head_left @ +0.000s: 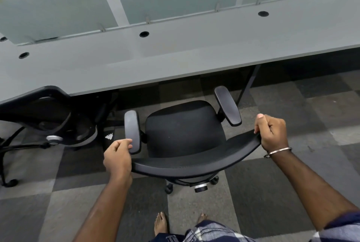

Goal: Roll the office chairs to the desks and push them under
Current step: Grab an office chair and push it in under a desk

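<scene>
The office chair stood on the checkered carpet just short of the grey desk, its seat facing the desk edge and its curved backrest running left to right across the view, nearest the person. Most of its base was hidden under the seat; only a couple of casters and a knob showed. The right hand gripped the backrest's right end, fingers curled over the rim. The left hand sat at the left end with fingers curled, though actual contact was hard to make out. A second chair, cut off at the left edge, was tucked partly under the desk.
</scene>
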Demonstrator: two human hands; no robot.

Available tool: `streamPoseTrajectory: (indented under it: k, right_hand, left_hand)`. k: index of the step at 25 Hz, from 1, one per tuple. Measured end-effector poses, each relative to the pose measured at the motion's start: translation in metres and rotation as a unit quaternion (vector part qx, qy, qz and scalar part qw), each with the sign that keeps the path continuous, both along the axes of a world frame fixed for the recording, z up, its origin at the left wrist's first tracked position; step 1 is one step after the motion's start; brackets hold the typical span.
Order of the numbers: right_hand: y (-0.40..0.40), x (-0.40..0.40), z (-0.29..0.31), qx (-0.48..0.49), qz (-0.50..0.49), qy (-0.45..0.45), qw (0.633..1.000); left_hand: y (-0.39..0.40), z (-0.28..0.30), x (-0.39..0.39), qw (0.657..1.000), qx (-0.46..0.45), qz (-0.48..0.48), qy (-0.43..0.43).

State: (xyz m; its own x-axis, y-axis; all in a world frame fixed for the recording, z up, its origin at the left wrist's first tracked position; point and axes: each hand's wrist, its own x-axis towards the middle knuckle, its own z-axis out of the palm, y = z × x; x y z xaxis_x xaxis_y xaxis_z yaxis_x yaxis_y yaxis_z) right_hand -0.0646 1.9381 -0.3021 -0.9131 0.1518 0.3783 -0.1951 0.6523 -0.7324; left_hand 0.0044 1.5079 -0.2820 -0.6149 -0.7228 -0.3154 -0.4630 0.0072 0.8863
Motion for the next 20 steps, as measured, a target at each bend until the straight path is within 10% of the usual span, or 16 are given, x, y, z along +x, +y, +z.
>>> streamPoseTrajectory:
  k: [14, 17, 20]
  right_hand:
    - [0.065, -0.048, 0.037, 0.139, -0.097, -0.114, 0.979]
    - [0.077, -0.067, 0.048, 0.278, -0.119, -0.059, 0.951]
    - [0.082, -0.078, 0.043, 0.223, -0.179, -0.039, 0.957]
  left_hand:
    - [0.069, 0.004, -0.100, 0.986, -0.097, -0.131, -0.029]
    - [0.089, 0.005, -0.100, 0.958, -0.198, -0.206, 0.023]
    - [0.105, 0.006, -0.097, 0.919, -0.257, -0.285, 0.086]
